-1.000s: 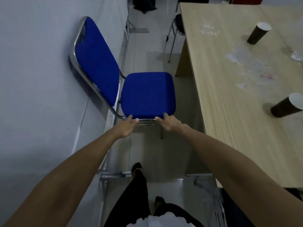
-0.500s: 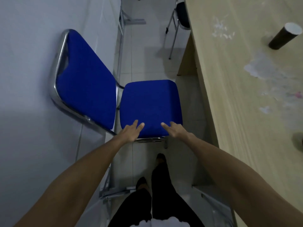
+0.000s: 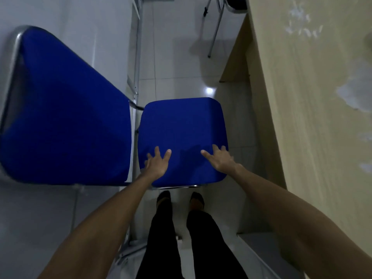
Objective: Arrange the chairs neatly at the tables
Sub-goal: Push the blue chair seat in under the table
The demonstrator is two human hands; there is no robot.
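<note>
Both palms lie flat, fingers spread, on the blue chair [image 3: 182,137] seat's near edge: left hand [image 3: 156,166] by the backrest, right hand [image 3: 220,161] toward the table [image 3: 314,117], a narrow floor [image 3: 177,67] strip between. Half a second ago they sat at the very rim.

A pale grey-white wall [image 3: 66,23] fills the left side, meeting a floor of large, glossy light tiles [image 3: 177,63] with thin grout lines. One small bright spot of reflected light [image 3: 209,91] sits on the tiles — the room otherwise looks dim and bluish. A slim metal frame [image 3: 137,47] runs along the foot of the wall. On the right a long light-wood tabletop [image 3: 314,137] stretches away, its surface marked by whitish smudges [image 3: 350,93], with its wooden side panel [image 3: 237,63] below. At the top, thin metal legs [image 3: 214,35] of a dark-seated piece of furniture stand by the table's far end.
</note>
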